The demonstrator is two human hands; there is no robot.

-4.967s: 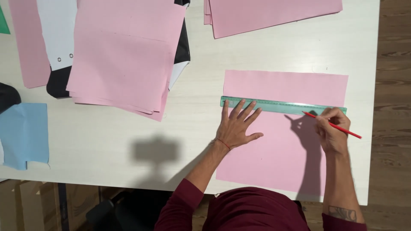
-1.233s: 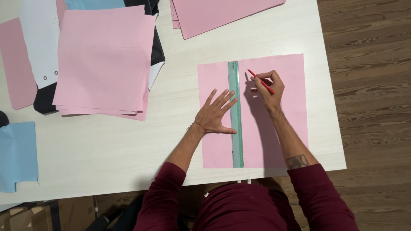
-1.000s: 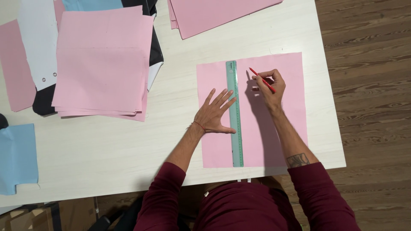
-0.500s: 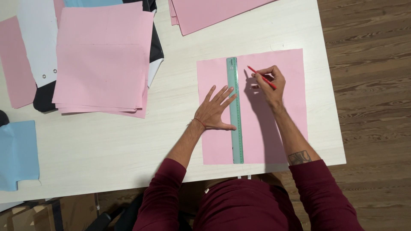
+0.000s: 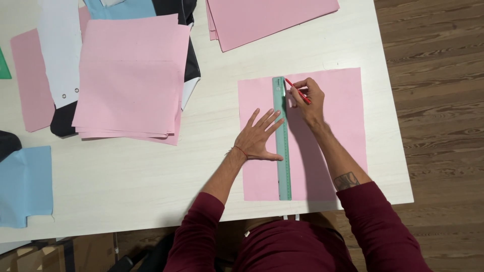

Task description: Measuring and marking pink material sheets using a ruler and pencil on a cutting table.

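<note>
A pink paper sheet [image 5: 338, 126] lies on the white table [image 5: 151, 191] in front of me. A long green ruler [image 5: 283, 171] runs lengthwise down its middle. My left hand [image 5: 259, 138] is spread flat on the sheet, fingertips pressing the ruler's left edge. My right hand [image 5: 308, 98] grips a red pen [image 5: 297, 91] with its tip at the ruler's right edge, close to the far end.
A stack of pink sheets [image 5: 128, 80] lies to the left over black and white sheets. More pink sheets [image 5: 267, 20] sit at the far edge. Blue paper [image 5: 25, 184] is at the near left. Wooden floor [image 5: 438, 126] lies beyond the table's right edge.
Five seconds ago the sheet and ruler lay crosswise; now they run lengthwise. In the last second my right hand has stayed with the pen near the ruler's far end.
</note>
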